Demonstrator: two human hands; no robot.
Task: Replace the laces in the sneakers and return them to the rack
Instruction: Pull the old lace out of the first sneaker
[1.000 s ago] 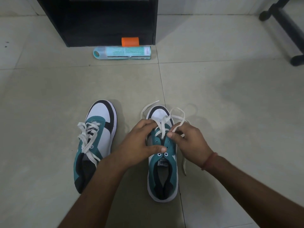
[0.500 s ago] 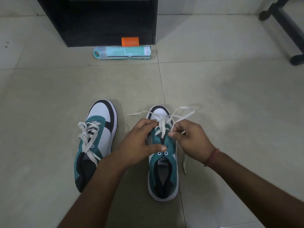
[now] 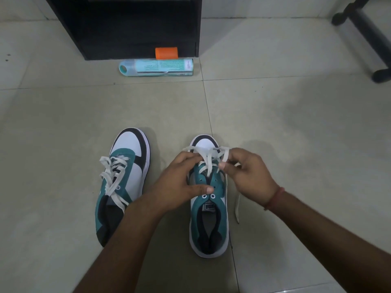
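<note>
Two teal, white and black sneakers stand on the tiled floor, toes pointing away from me. The left sneaker (image 3: pixel 122 180) is laced, its white lace loose. On the right sneaker (image 3: pixel 209 220) only the eyelets nearest the toe hold the white lace (image 3: pixel 208 163). My left hand (image 3: pixel 182 178) grips this sneaker's left side, fingers at the lace and thumb on the teal upper near the top eyelets. My right hand (image 3: pixel 247 176) pinches a lace end above the toe. The other lace end trails onto the floor at the shoe's right.
A black cabinet or rack (image 3: pixel 131 26) stands at the back. In front of it lie a pale teal tube (image 3: pixel 156 67) and an orange cap (image 3: pixel 166 52). A black furniture leg (image 3: pixel 368 37) crosses the top right corner.
The lace ends, spread wide to both sides half a second ago, are now gathered close over the toe. My right hand has shifted slightly up and left. Both sneakers stay put.
</note>
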